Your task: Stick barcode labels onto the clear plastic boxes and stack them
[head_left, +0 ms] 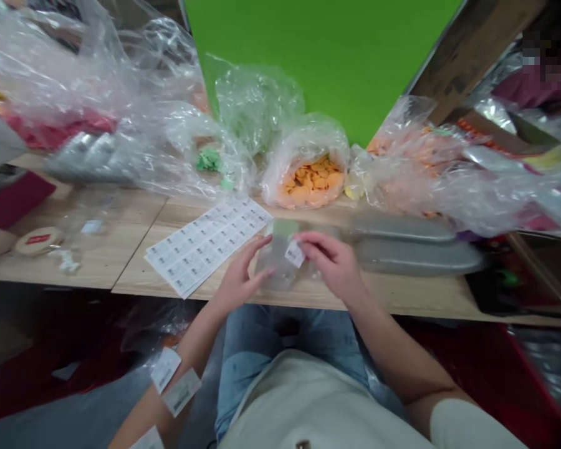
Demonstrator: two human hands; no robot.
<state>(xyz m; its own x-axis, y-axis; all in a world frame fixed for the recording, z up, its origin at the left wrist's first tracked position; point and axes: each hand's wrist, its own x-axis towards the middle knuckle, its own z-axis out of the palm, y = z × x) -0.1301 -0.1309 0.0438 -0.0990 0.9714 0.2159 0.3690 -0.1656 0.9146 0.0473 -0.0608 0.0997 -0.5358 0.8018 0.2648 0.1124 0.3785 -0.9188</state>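
Observation:
My right hand (334, 262) pinches a small white printed label (294, 254) between thumb and fingertips. The label is over a flat, clear plastic package (280, 274) with a pale green patch at its far end. At the package's left side is my left hand (243, 271), thumb and fingers spread apart; whether it touches the plastic I cannot tell. Left of that hand lie sheets of printed labels (208, 243), slightly fanned. Several white labels, one of them a barcode label (182, 391), are stuck along my left forearm.
Behind the hands stands a clear bag of orange discs (313, 178), with a bag of green pieces (209, 159) to its left. Stacked clear plastic trays (416, 255) lie to the right. A green panel (327, 56) rises at the back. A roll of tape (38, 240) lies far left.

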